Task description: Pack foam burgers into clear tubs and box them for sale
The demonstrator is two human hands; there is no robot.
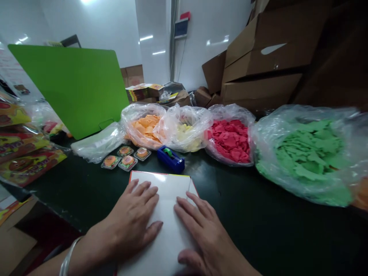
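L hand (129, 220) & R hand (205, 228) flat on white card (166, 207), worktop (276, 234).
Step in hand looks like pressing card flat: best done w/ even pressure both sides, stroking out from the middle, no shoving, else it may skid or crease. Fingers (143, 195) both hands loosely spread, thumbs pointing inward, gripping nothing. Card's directly under them, bare strip showing btwn hands; L fingertips nr its far edge, R ones by the right side, a bit further back from that edge. Just past card: blue tape dispenser (174, 163), w/ 4 small packs (128, 162) to its left. Behind: clear bags (267, 130) of orange, yellow, red & green pcs (230, 140), L to R. Farther: green board (77, 88) left, cartons (258, 90) right.
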